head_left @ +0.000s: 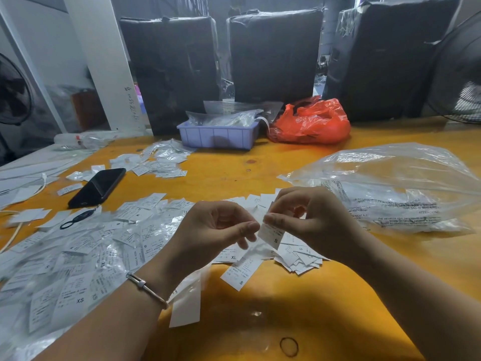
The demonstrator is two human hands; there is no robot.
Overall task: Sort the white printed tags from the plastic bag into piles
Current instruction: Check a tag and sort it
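My right hand (307, 217) pinches the top of a white printed tag (272, 235) marked S, held above the yellow table (299, 308). My left hand (218, 230) is right beside it with curled fingers, its fingertips close to the tag's left edge; whether they touch it I cannot tell. Under the hands lies a small pile of tags (299, 259), and one loose S tag (240, 272) lies in front. A wide spread of tags (78, 256), some marked XS, covers the left side. The large clear plastic bag (390, 188) lies at the right.
A black phone (97, 187) lies at the left, with a white cable (15, 230) nearby. Another heap of tags (158, 160) sits further back. A purple bin (218, 135) and an orange bag (309, 122) stand at the back before black wrapped boxes (273, 56). A rubber band (289, 347) lies near me.
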